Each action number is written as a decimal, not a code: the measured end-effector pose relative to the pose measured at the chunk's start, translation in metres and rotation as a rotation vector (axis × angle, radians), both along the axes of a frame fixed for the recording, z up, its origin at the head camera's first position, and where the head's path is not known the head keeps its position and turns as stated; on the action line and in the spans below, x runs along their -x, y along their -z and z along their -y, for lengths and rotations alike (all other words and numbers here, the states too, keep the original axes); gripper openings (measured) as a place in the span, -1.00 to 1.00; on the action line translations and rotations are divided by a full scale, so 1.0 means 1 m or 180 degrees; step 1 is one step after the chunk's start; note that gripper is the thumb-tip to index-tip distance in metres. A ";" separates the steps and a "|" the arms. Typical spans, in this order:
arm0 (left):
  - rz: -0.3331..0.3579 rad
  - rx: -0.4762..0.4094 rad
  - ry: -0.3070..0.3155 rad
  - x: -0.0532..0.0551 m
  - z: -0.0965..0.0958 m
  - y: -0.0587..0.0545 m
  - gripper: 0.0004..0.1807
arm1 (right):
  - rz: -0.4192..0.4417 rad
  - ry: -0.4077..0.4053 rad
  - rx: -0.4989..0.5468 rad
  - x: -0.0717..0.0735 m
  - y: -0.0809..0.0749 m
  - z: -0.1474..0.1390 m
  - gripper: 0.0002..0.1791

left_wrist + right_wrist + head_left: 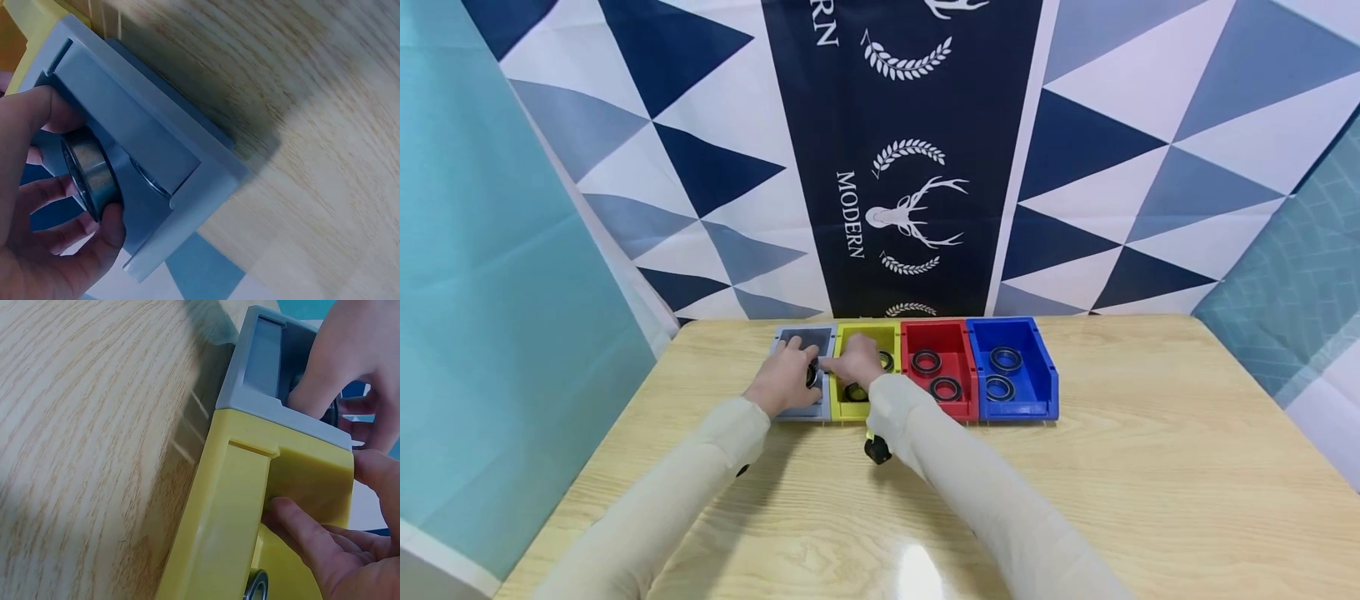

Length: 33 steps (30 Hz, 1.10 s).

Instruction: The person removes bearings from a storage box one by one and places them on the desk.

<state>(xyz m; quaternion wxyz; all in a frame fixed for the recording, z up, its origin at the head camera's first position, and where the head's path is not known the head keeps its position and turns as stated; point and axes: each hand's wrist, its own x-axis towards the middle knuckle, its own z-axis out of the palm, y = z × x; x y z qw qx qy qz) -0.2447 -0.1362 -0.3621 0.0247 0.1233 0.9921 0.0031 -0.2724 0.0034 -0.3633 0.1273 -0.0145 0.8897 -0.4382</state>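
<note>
My left hand [786,375] is inside the grey bin [784,410], pinching a black-edged ball bearing [94,169] between thumb and fingers. The bearing stands tilted on its edge, its shiny outer ring facing the wrist camera. Part of a second bearing [149,178] shows lower in the same bin. My right hand [856,360] reaches over the yellow bin [850,412] beside it. One digit dips inside and another lies close to the wall shared with the grey bin; nothing shows between them. Bearings lie in the yellow bin, one of them [256,585] near its front.
A red bin [951,333] and a blue bin [1045,392] continue the row to the right, each with two bearings. The bins stand at the back of the wooden table [1150,450], against a patterned cloth [917,167]. A small black device [877,450] hangs at my right wrist.
</note>
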 end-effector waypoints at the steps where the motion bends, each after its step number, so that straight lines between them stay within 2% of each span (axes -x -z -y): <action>1: -0.0015 -0.0005 0.0011 -0.001 -0.001 0.000 -0.21 | -0.0004 0.0016 0.0002 0.000 0.001 -0.001 -0.67; 9: -0.0222 0.0013 0.0068 -0.008 0.000 0.000 -0.24 | -0.0073 0.0002 -0.0016 -0.003 0.003 -0.001 -0.69; 19: -0.0281 0.0059 0.0069 -0.016 0.003 -0.009 -0.26 | -0.0025 0.0048 0.0004 0.000 0.002 -0.003 -0.68; 27: -0.0497 -0.0004 0.0274 -0.022 0.008 -0.012 -0.33 | 0.0103 0.0064 0.0067 0.006 0.005 -0.006 -0.65; 33: -0.0504 -0.0023 0.0442 -0.031 0.013 -0.014 -0.37 | 0.0041 0.0026 0.0080 0.002 0.004 -0.004 -0.68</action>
